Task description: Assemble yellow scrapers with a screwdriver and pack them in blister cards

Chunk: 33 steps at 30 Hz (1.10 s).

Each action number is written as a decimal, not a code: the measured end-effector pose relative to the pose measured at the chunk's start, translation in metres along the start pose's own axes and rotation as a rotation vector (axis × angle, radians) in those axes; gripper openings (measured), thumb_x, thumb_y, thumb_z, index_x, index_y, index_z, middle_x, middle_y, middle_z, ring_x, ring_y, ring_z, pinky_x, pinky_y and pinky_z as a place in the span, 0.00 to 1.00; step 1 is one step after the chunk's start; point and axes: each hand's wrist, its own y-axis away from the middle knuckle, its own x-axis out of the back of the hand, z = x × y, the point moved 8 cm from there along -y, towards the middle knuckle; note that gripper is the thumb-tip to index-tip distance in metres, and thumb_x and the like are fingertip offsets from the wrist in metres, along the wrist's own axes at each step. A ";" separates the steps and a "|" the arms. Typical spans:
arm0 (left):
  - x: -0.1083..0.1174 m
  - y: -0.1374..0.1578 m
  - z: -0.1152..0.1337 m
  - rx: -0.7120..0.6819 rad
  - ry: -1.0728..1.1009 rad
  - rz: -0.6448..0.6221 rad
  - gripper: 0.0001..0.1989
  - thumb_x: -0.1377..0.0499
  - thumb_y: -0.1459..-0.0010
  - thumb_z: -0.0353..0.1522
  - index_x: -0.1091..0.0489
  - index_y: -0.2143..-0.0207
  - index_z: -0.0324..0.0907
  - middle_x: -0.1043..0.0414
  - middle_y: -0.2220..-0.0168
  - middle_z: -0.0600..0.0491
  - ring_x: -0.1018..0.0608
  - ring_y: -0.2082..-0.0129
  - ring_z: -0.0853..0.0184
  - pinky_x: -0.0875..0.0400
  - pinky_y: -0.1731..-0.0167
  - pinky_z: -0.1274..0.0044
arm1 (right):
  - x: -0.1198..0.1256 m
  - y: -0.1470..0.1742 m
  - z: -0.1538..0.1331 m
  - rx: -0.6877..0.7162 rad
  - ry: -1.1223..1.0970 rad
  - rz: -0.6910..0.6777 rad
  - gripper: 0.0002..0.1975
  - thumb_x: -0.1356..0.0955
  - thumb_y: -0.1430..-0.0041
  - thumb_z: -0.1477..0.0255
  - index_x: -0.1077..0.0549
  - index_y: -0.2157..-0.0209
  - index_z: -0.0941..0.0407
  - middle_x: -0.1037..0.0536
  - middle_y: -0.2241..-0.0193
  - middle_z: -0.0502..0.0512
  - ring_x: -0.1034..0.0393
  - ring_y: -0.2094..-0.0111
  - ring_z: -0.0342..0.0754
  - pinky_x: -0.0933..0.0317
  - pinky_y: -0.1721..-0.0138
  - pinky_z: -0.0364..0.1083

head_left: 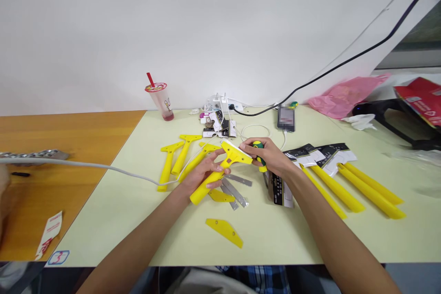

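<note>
My left hand is closed around a yellow scraper, its wide head tilted up to the right and a pale strip along the head's edge. In my right hand is a screwdriver with a green and yellow handle, its shaft pointing down; the fingertips of that hand meet the scraper's head. Beneath the hands lie several flat metal blades and a yellow cover plate. Another yellow cover plate with two holes rests nearer the table's front edge.
Several yellow scrapers lie left of my hands. Scrapers in black-and-white packaging lie on the right, and a black package sits under my right wrist. Behind are a cup, a power strip and a phone. A cable crosses the left side.
</note>
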 end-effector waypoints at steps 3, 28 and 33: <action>-0.001 0.000 -0.001 0.011 -0.007 -0.023 0.32 0.33 0.48 0.21 0.33 0.41 0.45 0.28 0.55 0.51 0.18 0.65 0.70 0.42 0.89 0.88 | -0.001 0.002 -0.003 -0.007 0.011 -0.018 0.24 0.16 0.53 0.51 0.17 0.69 0.57 0.35 0.77 0.47 0.45 0.76 0.40 0.53 0.81 0.40; -0.003 0.003 -0.001 0.031 0.012 -0.023 0.32 0.34 0.47 0.21 0.34 0.40 0.46 0.28 0.54 0.50 0.19 0.67 0.71 0.43 0.89 0.89 | 0.003 0.003 -0.002 0.028 0.036 -0.072 0.18 0.16 0.49 0.58 0.16 0.67 0.56 0.35 0.79 0.45 0.46 0.77 0.39 0.51 0.81 0.39; -0.004 0.004 0.000 0.024 -0.002 -0.027 0.31 0.34 0.46 0.22 0.34 0.40 0.46 0.27 0.55 0.49 0.20 0.66 0.70 0.43 0.89 0.89 | 0.003 0.004 -0.003 0.023 0.040 -0.048 0.19 0.16 0.50 0.56 0.16 0.68 0.57 0.35 0.79 0.46 0.45 0.76 0.39 0.51 0.81 0.40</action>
